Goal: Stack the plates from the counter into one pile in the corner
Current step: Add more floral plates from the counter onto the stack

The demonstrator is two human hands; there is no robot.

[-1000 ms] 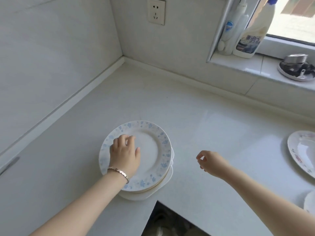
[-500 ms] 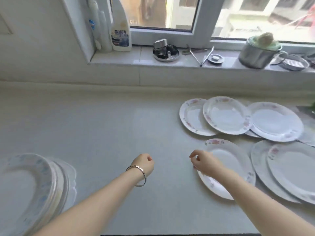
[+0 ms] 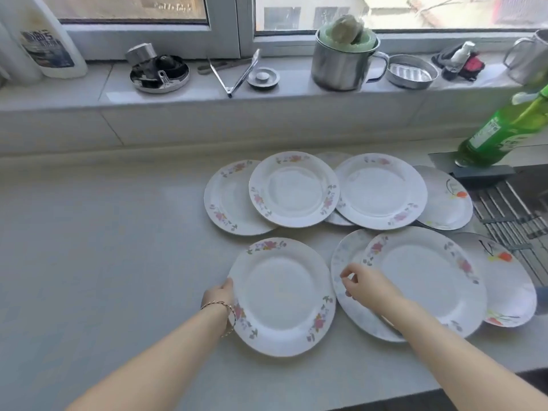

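Pale grey counter [image 3: 103, 262] under a wide window, with a long sill [image 3: 178, 93] at the far side. On the sill, a white bottle [image 3: 47, 40] far left, then tongs [image 3: 234, 72] and a metal mug [image 3: 341, 66]. At far right, a green bottle [image 3: 504, 134] beside a sink rack [image 3: 510, 209].

Lots of plates spread over the right half of the counter, many lying partly on top of each other. Nearest on the left, a flower plate [image 3: 281, 296].

Left hand [image 3: 218, 293] at the left rim of the flower plate, thumb against the edge, fingers tucked out of sight under it, gripping the rim. Right hand [image 3: 366, 284] just right of that plate, over the rim of a pale blue plate [image 3: 341, 262] lying under a bigger plate [image 3: 427, 280]. Fingers curled, thumb and first finger close together. Cannot tell if pinching the rim or only hovering.

Half a second ago, left hand in a loose fist over bare counter, now on the flower plate. Right hand then at that plate's left rim, now past its right side. Pile of plates at near left then, now out of view.
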